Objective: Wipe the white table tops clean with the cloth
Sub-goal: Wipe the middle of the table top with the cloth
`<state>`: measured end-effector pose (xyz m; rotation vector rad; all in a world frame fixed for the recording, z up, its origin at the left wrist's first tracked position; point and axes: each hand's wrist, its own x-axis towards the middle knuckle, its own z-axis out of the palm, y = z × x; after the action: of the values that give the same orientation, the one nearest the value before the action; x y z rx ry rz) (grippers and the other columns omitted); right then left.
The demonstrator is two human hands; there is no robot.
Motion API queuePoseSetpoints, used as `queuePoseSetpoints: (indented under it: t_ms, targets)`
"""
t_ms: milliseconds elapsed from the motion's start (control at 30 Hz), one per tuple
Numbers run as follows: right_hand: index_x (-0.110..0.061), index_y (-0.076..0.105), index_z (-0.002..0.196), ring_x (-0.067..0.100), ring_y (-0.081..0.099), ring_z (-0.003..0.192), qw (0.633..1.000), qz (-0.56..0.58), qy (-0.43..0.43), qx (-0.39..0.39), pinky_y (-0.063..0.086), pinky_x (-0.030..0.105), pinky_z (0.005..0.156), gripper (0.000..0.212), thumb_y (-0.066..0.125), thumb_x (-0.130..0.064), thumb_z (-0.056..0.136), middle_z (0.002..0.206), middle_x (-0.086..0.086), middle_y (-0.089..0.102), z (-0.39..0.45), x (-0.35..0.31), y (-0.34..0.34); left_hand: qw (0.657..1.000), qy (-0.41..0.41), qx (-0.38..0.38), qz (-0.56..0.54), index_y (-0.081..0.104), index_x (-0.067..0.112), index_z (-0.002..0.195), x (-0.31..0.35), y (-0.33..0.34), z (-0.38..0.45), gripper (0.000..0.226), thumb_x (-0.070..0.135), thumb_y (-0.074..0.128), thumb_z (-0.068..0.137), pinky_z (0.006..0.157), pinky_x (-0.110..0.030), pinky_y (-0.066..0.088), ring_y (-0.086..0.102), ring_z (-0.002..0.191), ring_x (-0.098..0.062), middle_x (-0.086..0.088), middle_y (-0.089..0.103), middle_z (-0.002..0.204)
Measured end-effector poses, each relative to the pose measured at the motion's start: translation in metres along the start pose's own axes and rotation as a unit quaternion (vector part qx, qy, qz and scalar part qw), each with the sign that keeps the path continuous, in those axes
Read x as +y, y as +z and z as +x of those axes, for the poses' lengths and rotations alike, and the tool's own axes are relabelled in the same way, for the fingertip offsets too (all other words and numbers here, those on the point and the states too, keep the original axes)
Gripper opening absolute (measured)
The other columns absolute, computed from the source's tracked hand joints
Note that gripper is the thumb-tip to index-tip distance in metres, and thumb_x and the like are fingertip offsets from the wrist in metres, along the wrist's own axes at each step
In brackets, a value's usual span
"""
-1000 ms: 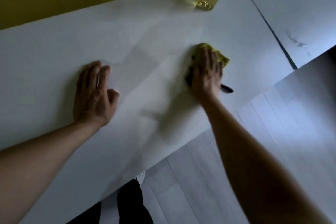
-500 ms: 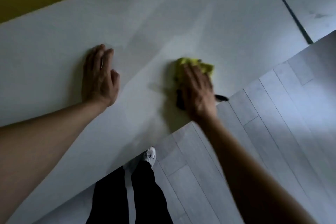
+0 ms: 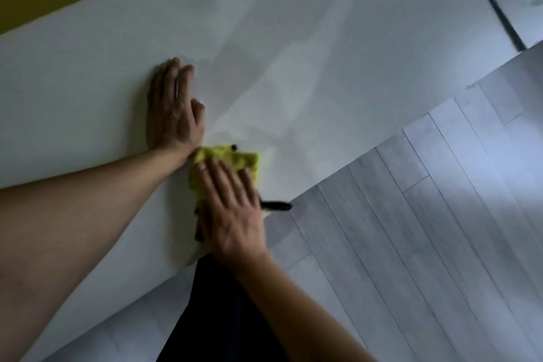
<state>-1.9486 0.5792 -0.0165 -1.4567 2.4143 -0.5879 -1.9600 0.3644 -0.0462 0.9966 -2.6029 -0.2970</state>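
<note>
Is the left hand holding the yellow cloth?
No, the left hand rests flat on the white table; the right hand presses the cloth.

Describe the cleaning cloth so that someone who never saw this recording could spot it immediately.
Start at the big white table top and follow its near edge, by the grey plank floor. There the right hand presses flat on the cloth, beside the left wrist. It is the only bright yellow-green thing on the white surface.
</note>
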Motion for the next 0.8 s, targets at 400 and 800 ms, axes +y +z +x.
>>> queuePoseSetpoints:
  t_ms: [400,800]
  targets:
    - [-0.019,0.027,0.159,0.022,0.017,0.155,0.982,-0.052,0.151,0.096,0.013,0.047,0.126,0.062,0.037,-0.039,0.102,0.166,0.006,0.026,0.054,0.201,-0.096,1.000,0.000,-0.011,-0.012,0.043,0.005,0.154,0.002,-0.003,0.000,0.059,0.020,0.040,0.097,0.128,-0.049,0.021,0.034,0.150,-0.044,-0.023,0.039,0.161]
    - [-0.021,0.021,0.161,0.019,0.009,0.156,0.999,-0.019,0.037,0.025,0.010,0.048,0.126,0.066,0.048,-0.035,0.102,0.168,0.003,0.018,0.075,0.118,-0.061,0.999,0.003,0.004,-0.041,0.047,-0.001,0.147,0.024,-0.001,0.006,0.056,0.014,0.040,0.094,0.123,-0.052,0.026,0.040,0.145,-0.045,-0.025,0.044,0.157]
